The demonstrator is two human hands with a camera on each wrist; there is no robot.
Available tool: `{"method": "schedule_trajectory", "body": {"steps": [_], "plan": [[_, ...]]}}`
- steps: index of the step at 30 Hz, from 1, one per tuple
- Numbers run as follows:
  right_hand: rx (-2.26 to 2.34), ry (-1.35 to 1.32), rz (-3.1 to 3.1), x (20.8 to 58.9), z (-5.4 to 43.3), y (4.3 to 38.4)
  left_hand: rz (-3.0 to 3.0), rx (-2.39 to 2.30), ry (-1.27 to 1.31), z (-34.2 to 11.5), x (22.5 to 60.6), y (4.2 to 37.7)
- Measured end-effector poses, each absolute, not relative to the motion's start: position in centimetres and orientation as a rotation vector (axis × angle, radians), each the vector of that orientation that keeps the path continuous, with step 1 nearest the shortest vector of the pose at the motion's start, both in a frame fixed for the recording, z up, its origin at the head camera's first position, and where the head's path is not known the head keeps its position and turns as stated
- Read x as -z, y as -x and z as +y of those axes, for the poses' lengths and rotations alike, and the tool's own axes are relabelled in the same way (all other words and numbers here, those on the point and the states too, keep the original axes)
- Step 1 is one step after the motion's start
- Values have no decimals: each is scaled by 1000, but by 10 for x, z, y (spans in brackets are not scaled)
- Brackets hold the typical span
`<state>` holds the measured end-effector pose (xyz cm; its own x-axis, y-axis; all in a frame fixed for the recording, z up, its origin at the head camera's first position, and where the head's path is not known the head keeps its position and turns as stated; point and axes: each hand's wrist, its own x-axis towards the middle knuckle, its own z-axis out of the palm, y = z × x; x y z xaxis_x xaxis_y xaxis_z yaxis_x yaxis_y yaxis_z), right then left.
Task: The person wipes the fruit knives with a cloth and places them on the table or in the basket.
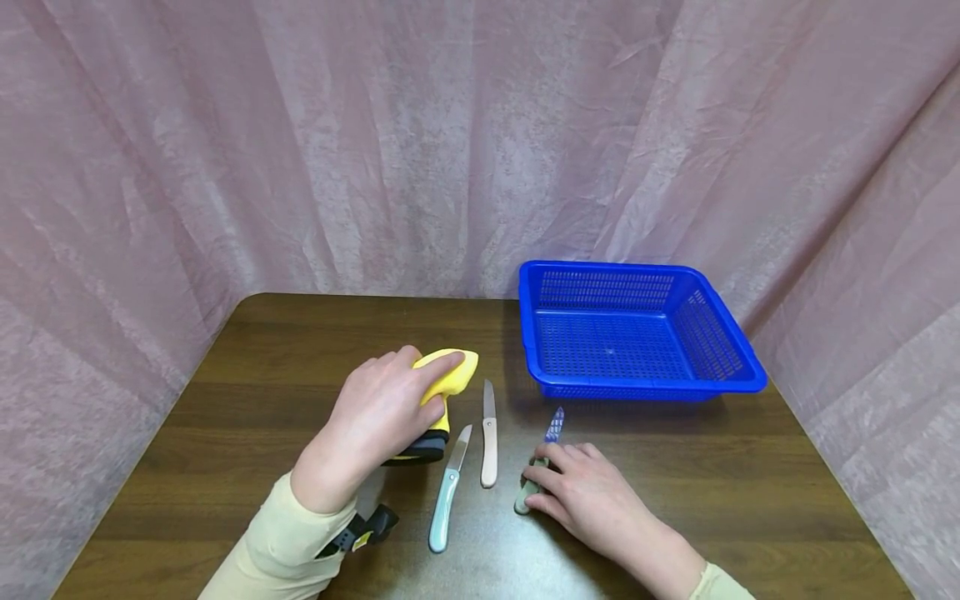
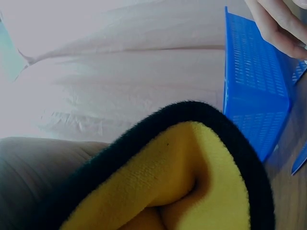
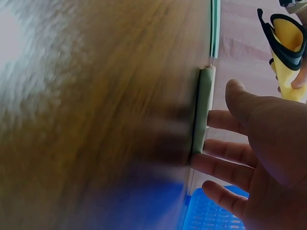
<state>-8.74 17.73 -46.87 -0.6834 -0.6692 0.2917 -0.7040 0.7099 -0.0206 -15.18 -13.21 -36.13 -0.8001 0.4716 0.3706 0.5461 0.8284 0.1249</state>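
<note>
My left hand (image 1: 384, 406) grips a yellow cloth (image 1: 454, 372) with dark edging, its folds hanging below the fingers. In the left wrist view the black border of the cloth fills the lower part. My right hand (image 1: 587, 492) is over a knife with a green handle (image 3: 204, 108) and a patterned purple-blue blade (image 1: 554, 426). The fingers lie at that handle, fairly straight, and the thumb stands apart from it. Between the hands lie a knife with a pale cream handle (image 1: 489, 454) and a knife with a light teal handle (image 1: 443, 512), both with blades out.
A blue plastic basket (image 1: 645, 386) with slotted sides stands at the back right of the brown wooden table (image 1: 300, 333). Pink curtains (image 1: 450, 150) hang behind the table and along its sides. A black strap (image 1: 360, 533) is around the left wrist.
</note>
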Motion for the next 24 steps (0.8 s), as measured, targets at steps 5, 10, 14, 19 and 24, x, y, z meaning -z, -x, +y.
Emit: {"method": "schedule_trajectory", "body": {"steps": [5, 10, 14, 19, 24], "plan": [[-192, -1100, -2644, 467, 181, 87, -2680, 313, 775, -132, 362, 151], [-214, -1093, -2623, 466, 186, 86, -2690, 325, 771, -131, 361, 150], [-220, -1062, -2619, 467, 190, 85, -2697, 332, 781, -131, 361, 150], [-214, -1010, -2631, 468, 196, 84, -2692, 329, 788, -130, 361, 149], [-205, -976, -2643, 469, 199, 85, -2686, 323, 784, -130, 361, 148]]}}
